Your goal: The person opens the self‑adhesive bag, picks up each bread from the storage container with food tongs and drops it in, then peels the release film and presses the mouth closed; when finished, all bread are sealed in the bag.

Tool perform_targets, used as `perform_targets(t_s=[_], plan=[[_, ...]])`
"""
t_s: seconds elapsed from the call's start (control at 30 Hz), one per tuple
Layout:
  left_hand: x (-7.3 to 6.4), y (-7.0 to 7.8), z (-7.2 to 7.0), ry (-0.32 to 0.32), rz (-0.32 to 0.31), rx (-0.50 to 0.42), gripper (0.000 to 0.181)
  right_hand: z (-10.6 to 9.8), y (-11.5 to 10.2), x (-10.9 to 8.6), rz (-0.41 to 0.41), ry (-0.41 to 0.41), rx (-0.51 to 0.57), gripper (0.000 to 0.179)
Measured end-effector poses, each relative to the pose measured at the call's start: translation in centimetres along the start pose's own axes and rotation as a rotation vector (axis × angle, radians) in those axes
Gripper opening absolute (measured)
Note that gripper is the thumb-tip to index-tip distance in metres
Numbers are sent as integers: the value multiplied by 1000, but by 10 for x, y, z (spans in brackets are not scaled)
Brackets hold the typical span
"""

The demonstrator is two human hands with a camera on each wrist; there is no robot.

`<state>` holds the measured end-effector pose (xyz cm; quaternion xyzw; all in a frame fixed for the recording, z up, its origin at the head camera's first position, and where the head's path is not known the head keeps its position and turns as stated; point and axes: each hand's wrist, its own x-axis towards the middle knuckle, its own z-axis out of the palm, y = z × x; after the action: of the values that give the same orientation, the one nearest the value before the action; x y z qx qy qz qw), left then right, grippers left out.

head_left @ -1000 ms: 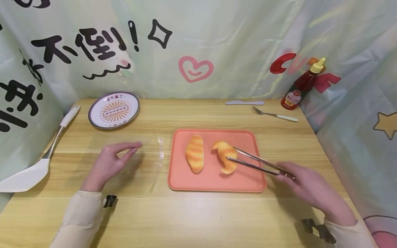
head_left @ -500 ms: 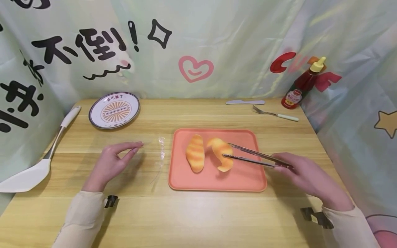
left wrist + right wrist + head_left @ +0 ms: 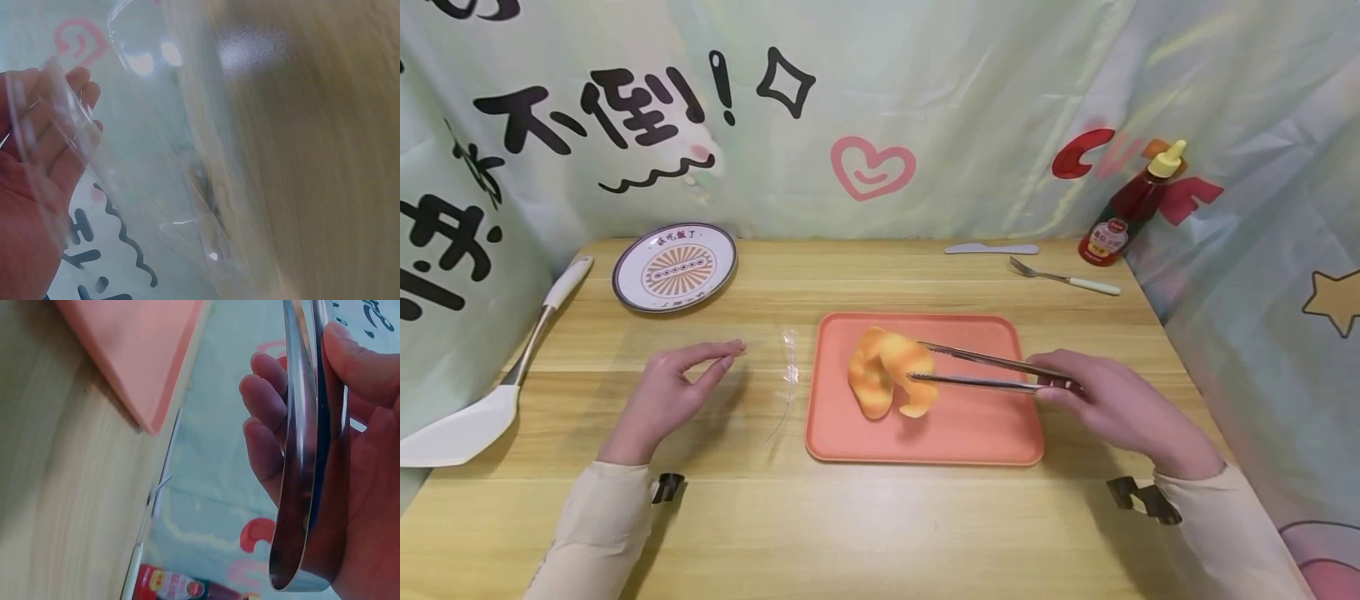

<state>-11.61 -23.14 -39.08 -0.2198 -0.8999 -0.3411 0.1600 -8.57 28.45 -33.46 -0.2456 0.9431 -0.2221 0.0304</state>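
In the head view my right hand (image 3: 1112, 408) holds steel tongs (image 3: 992, 360), its fingers and thumb on either arm. The tongs' tips grip a curved croissant (image 3: 904, 357) over the pink tray (image 3: 977, 433). It overlaps an oval, striped bread roll (image 3: 871, 396) lying on the tray's left side. Left of the tray, my left hand (image 3: 662, 396) pinches a clear plastic bag (image 3: 125, 162), seen best in the left wrist view. The bag's glinting edge shows beside the tray in the head view. Close up, the right wrist view shows the tongs' bent end near my palm.
A round patterned plate (image 3: 677, 268) sits at the back left, and a white-handled spatula (image 3: 475, 425) lies along the left edge. At the back right are a knife (image 3: 992, 249), a fork (image 3: 1067, 279) and a red sauce bottle (image 3: 1108, 233). Printed curtains (image 3: 970, 108) enclose the table.
My right hand has carried the tongs and croissant leftward, from the tray's right half until the croissant overlaps the bread roll. My left hand and the bag have stayed about where they were.
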Motion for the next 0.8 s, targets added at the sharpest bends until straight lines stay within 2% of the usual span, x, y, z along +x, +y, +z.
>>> perform_targets(t_s=[0.33, 0.8], plan=[[-1, -1, -1, 1, 2, -2, 21, 2, -8, 20, -90, -16, -28, 29], [-1, 0, 0, 12, -1, -2, 22, 14, -14, 47, -139, -65, -39, 29]])
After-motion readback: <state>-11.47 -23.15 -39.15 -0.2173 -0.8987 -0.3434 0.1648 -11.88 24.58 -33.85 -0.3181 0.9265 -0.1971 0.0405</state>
